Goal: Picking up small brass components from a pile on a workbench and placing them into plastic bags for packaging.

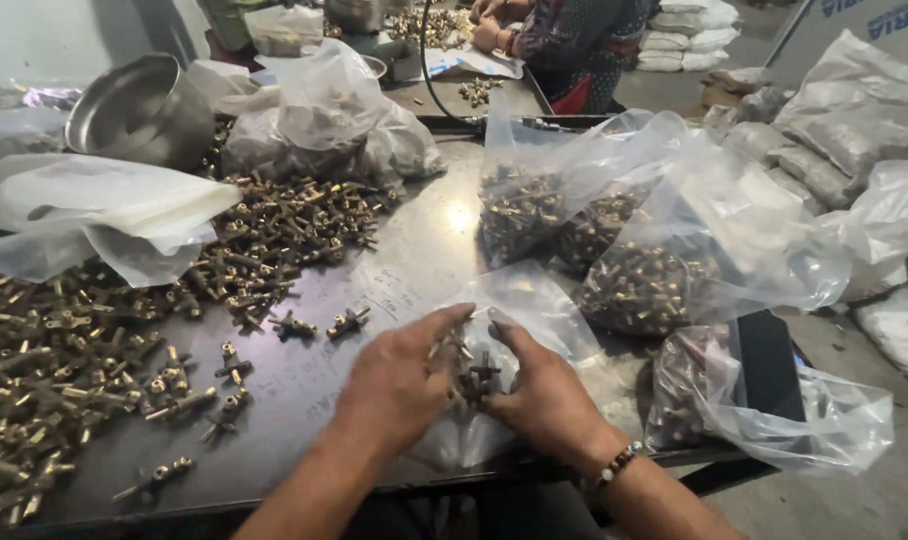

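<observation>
My left hand (394, 385) and my right hand (544, 395) meet at the near edge of the metal table (414, 250). Between them they hold a small bunch of brass fittings (469, 370) over a clear plastic bag (534, 300) that lies under both hands. My right wrist wears a bead bracelet (614, 465). A large heap of loose brass fittings (104, 340) spreads over the left part of the table, with a few single pieces (319, 323) lying just left of my left hand.
Filled clear bags of fittings (614, 240) stand to the right, another bag (764, 410) at the near right. A steel bowl (139, 110) and empty bags (84, 210) sit at the back left. Another person (564, 35) works at the far side. White sacks (844, 140) lie to the right.
</observation>
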